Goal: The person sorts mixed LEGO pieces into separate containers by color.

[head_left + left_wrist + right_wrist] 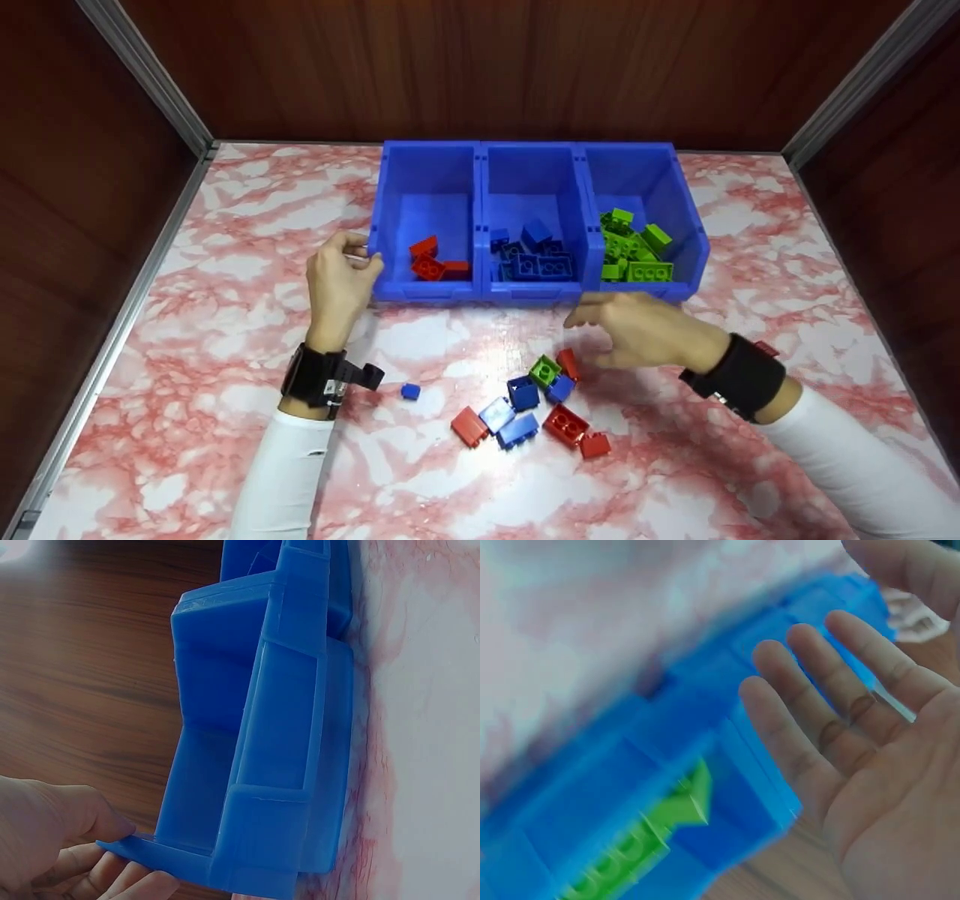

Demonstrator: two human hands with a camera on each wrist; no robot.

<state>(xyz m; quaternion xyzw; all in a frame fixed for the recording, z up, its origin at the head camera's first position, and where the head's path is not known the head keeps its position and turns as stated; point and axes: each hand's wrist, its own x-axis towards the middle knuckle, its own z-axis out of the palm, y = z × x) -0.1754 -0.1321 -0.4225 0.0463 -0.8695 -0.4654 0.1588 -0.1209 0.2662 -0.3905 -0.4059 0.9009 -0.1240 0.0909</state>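
Note:
My left hand (334, 281) grips the left side wall of the blue three-compartment bin (424, 294). In the left wrist view its thumb lies inside the wall and the fingers curl outside. My right hand (652, 330) is at the bin's front right, its fingers extended and holding nothing; the right wrist view shows the bare palm (911, 817). Red bricks (428, 268) lie in the left compartment, blue bricks (535, 234) in the middle one, green bricks (649, 271) in the right one.
Before the bin lies a loose group of bricks: a green brick (544, 370), several blue ones (517, 431) and several red ones (568, 424). A small blue brick (410, 391) sits apart, near the left wrist. Dark wood panels (525, 67) border the marbled table.

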